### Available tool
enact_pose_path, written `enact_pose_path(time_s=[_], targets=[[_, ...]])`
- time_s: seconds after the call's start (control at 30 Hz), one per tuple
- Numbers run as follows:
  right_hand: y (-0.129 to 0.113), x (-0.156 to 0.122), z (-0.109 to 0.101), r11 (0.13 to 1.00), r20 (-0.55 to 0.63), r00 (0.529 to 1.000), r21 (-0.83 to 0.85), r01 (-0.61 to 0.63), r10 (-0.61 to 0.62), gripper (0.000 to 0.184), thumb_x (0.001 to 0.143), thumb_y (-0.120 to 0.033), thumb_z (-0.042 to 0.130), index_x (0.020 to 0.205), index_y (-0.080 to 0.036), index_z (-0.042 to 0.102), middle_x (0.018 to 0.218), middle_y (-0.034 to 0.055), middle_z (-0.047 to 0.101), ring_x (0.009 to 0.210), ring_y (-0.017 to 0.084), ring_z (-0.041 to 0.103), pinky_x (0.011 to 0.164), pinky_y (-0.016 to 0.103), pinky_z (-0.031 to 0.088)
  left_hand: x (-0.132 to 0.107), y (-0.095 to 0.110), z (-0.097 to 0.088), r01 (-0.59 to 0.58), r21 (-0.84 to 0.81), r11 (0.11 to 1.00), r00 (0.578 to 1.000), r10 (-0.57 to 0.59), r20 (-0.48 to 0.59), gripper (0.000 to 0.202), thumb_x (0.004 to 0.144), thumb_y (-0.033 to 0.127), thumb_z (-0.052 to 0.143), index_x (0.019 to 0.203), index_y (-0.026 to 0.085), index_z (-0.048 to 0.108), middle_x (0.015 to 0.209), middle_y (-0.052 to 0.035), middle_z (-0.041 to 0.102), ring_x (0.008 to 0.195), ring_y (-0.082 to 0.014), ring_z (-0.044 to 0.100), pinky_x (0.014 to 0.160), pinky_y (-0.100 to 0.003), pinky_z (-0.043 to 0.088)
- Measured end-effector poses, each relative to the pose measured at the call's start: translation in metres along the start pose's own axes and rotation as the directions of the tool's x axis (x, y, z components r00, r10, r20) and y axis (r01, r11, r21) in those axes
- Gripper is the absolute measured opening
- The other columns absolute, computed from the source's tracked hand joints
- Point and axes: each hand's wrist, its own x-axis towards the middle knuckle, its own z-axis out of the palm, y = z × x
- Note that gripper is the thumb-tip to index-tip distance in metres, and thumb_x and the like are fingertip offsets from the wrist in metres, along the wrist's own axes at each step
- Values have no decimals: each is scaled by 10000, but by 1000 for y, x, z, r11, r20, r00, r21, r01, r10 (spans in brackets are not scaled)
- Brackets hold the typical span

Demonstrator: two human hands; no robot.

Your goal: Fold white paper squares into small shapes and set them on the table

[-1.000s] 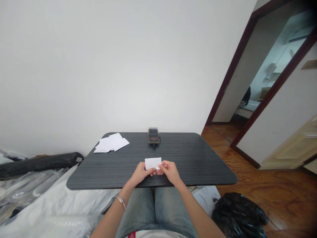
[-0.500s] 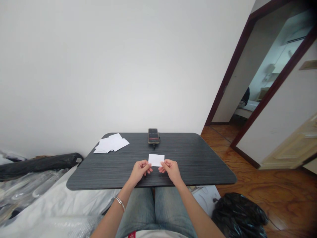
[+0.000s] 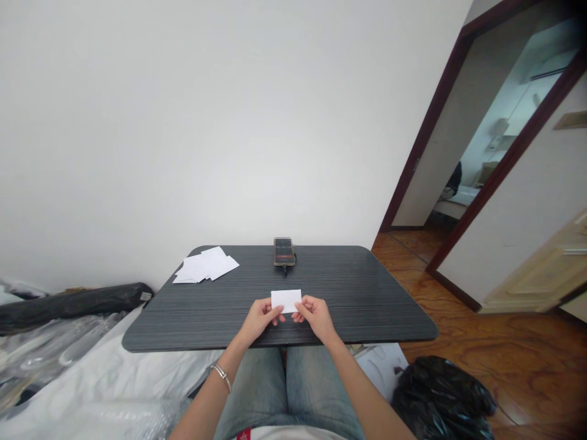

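A small white sheet of paper [image 3: 286, 299] is held up over the near part of the dark table, its long side running left to right. My left hand [image 3: 262, 317] pinches its lower left corner between thumb and fingers. At the lower right corner, my right hand [image 3: 314, 315] grips it the same way. Several white sheets [image 3: 206, 266] lie overlapping in a loose pile at the table's far left. Straight ahead, near the wall, sits a phone-like device [image 3: 284, 252] with a cable at its front.
The dark wood-grain table [image 3: 362, 293] stands against a white wall. A black plastic bag [image 3: 440, 397] and a white paper bag [image 3: 380, 370] are on the floor at right. Plastic-wrapped items and a long black roll [image 3: 77, 305] lie at left. A doorway opens at right.
The sheet has shifted slightly left and toward me, and its tilt has changed a little. Both hands keep hold of it and have barely moved.
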Motion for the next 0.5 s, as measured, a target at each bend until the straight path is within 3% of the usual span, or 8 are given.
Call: enact_pose_path(time_s=[0.27,0.5], targets=[[2,3,3,1000,123,992,12,-25,24,266,684,-397,597,697,-131,580,526,7,624,429,113,564,437,216,450,-1,2,2,-74,38,997,997,73,29,323,731,391,545,809,90,633,574,-40,622,506,-114,528,466,-194,383],[0,3,5,999,191,981,-40,-37,44,242,693,-352,582,627,-120,595,508,9,614,421,106,551,424,201,430,-2,5,3,-95,21,995,994,94,51,281,723,362,560,799,103,638,585,-28,614,535,-119,537,499,-201,400]])
